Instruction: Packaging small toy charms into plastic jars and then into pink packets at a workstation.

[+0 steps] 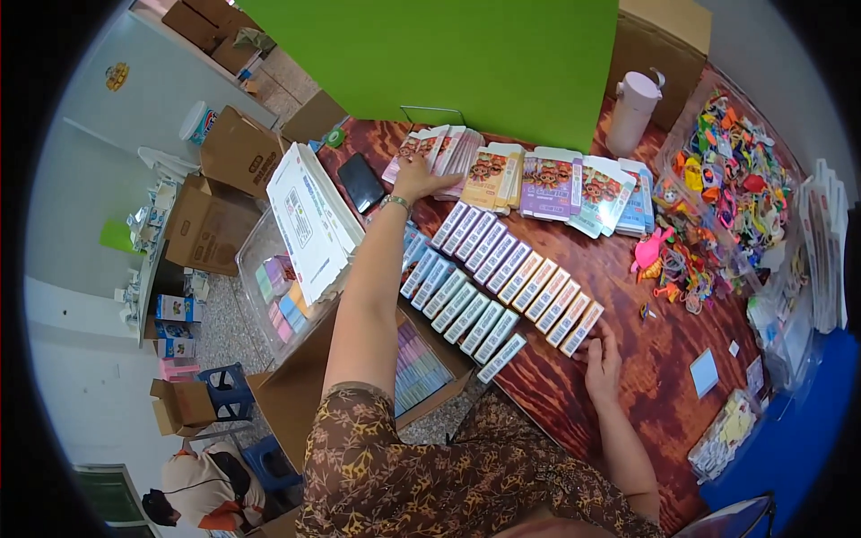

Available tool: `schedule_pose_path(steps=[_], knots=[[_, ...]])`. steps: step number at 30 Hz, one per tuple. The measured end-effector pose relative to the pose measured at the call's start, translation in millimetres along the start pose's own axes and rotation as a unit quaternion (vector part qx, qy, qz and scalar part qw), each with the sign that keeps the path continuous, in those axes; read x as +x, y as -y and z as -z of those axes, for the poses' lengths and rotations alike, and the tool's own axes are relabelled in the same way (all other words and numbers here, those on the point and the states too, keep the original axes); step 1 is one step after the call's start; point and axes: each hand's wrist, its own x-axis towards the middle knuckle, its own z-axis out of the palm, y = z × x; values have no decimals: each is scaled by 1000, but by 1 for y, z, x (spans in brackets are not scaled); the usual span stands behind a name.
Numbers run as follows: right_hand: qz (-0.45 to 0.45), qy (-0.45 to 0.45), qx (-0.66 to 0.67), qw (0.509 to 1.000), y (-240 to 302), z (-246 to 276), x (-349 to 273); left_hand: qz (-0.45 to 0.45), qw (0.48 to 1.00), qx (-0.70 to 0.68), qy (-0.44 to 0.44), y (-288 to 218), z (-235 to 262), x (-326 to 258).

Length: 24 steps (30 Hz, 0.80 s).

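A: Where is the left hand [420,177]?

B: Stretched to the far left of the wooden table [628,394], fingers spread wide and resting on the leftmost stack of flat printed cartons [429,148]. Whether it grips a carton cannot be told. A bracelet [395,202] sits on the wrist.

A: And the right hand [603,356]?

B: Near the table's near edge, fingers loosely open and flat on the wood, its fingertips touching the right end of the rows of small folded boxes [502,282]. It holds nothing.

A: How do the boxes lie?

B: In two slanting rows running from far left to near right, side by side, between the two hands.

A: What lies beyond them?

B: More stacks of flat cartons [552,184] fan along the far side before a green board [448,58]. A pale tumbler [632,112] stands farther right, next to a heap of colourful small toys [717,197]. A black phone [360,182] lies just left of the left hand. A clear bin [260,260] stands left of the table.
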Motion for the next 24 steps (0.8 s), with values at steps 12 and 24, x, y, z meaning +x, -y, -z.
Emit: schedule_pose_path(steps=[12,24], knots=[[2,2,-20,1000,0,3,-2,9,999,-20,44,20,-7,7],[-1,-2,-26,1000,5,1,-2,-44,992,-113,-27,28,14,6]])
